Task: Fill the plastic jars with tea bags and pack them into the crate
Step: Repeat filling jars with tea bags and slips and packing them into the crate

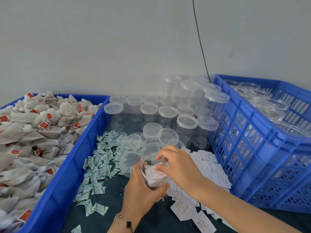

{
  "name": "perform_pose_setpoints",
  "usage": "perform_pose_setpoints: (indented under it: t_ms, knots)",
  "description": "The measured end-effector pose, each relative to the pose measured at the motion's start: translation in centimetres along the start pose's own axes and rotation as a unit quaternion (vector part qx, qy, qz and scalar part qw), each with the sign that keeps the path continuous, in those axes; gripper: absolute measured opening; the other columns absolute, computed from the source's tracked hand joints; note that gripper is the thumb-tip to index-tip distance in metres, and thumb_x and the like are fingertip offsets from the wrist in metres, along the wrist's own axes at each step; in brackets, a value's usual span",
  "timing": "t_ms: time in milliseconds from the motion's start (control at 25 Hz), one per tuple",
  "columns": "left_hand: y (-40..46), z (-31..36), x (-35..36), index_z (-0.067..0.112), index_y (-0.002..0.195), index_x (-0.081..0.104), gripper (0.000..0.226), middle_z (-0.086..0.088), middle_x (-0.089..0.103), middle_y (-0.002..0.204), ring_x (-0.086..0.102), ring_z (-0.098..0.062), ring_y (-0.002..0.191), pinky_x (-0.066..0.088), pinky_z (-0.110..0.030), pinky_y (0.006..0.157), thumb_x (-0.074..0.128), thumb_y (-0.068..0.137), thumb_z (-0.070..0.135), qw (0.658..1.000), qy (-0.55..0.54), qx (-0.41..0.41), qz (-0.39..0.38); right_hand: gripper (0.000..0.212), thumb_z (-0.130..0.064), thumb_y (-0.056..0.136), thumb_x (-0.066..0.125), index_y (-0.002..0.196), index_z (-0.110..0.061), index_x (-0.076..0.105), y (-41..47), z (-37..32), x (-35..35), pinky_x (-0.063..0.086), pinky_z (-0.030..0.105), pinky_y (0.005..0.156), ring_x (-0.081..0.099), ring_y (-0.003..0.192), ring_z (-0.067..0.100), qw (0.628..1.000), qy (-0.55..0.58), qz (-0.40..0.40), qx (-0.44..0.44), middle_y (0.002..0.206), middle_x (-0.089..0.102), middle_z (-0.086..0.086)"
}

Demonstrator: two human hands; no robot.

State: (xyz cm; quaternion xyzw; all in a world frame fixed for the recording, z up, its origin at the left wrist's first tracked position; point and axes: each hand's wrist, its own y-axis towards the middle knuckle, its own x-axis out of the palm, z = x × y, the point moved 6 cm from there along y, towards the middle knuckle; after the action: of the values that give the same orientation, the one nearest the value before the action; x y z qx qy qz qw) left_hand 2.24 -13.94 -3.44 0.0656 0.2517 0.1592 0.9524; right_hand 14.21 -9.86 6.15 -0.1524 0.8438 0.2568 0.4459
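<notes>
Item: open plastic jar point(154, 172), lid off, held upright near the front of the dark tabletop point(114, 214). Left hand point(143, 190) wraps its fingers around the jar's lower wall. Right hand point(178, 165) sits over the mouth, fingers point(162, 155) curled and pinching a white printed slip point(155, 174) that is partly inside the jar; contents beneath the slip cannot be told.

Stock:
- Tea bags point(33, 125), tan with red tags, heaped in a blue tray point(70, 165) at left.
- Small green-and-white sachets point(99, 165), scattered between tray and jar.
- White slips point(210, 174), loose pile at right of the jar.
- Loose clear lids point(152, 130), just behind the jar.
- Empty lidded jars point(186, 126), clustered toward the wall.
- Blue slotted crate point(249, 145) at right, already holding clear jars.

Step in hand, as judged: placing a slip into the jar, part of filling, ahead of capping.

Next move, as judged: release the slip, take a lid from just behind, close the jar, then lift it rightward over the crate's near rim.

Edges and room: the tray wall bounds the left, the crate wall the right; the working strip between is narrow and littered. The crate rim stands above the jar, so the transfer needs a clear lift. The standing jars behind are close together and could tip if brushed during the reach for a lid.
</notes>
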Motion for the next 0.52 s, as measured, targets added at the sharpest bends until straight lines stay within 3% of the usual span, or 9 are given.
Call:
perform_pose_setpoints:
  t_ms: [160, 240, 360, 520]
  knots:
    - [0.0, 0.3, 0.0, 0.049, 0.121, 0.025, 0.088, 0.022, 0.048, 0.118, 0.055, 0.001, 0.104, 0.053, -0.032, 0.08, 0.068, 0.047, 0.068, 1.0, -0.007, 0.008, 0.0, 0.029, -0.038, 0.092, 0.055, 0.118, -0.025, 0.059, -0.5, 0.1, -0.4, 0.029, 0.008, 0.085, 0.042, 0.117, 0.002, 0.997, -0.046, 0.054, 0.001, 0.126, 0.049, -0.016]
    - [0.0, 0.1, 0.0, 0.046, 0.123, 0.027, 0.09, 0.023, 0.048, 0.117, 0.056, 0.001, 0.104, 0.053, -0.03, 0.08, 0.07, 0.047, 0.067, 1.0, -0.014, 0.005, -0.001, 0.038, -0.039, 0.096, 0.049, 0.131, -0.026, 0.047, -0.5, 0.8, 0.2, 0.035, 0.015, 0.092, 0.045, 0.12, 0.006, 0.998, -0.033, 0.022, 0.042, 0.133, 0.048, -0.012]
    - [0.1, 0.0, 0.0, 0.043, 0.126, 0.031, 0.093, 0.025, 0.051, 0.115, 0.059, 0.003, 0.1, 0.054, -0.028, 0.077, 0.072, 0.046, 0.068, 1.0, -0.018, 0.006, -0.006, 0.04, -0.038, 0.097, 0.045, 0.135, -0.026, 0.043, -0.7, 1.2, 0.7, 0.044, 0.024, 0.09, 0.054, 0.114, 0.011, 0.997, -0.012, -0.025, 0.075, 0.13, 0.056, -0.006]
    - [0.7, 1.1, -0.3, 0.052, 0.111, 0.037, 0.077, 0.028, 0.058, 0.1, 0.064, 0.002, 0.082, 0.057, -0.03, 0.062, 0.076, 0.046, 0.063, 0.999, -0.033, 0.011, -0.012, 0.044, -0.035, 0.098, 0.044, 0.14, -0.026, 0.04, -0.6, 1.4, -0.1, 0.045, 0.03, 0.095, 0.055, 0.116, 0.016, 0.995, -0.002, -0.046, 0.089, 0.131, 0.057, -0.001]
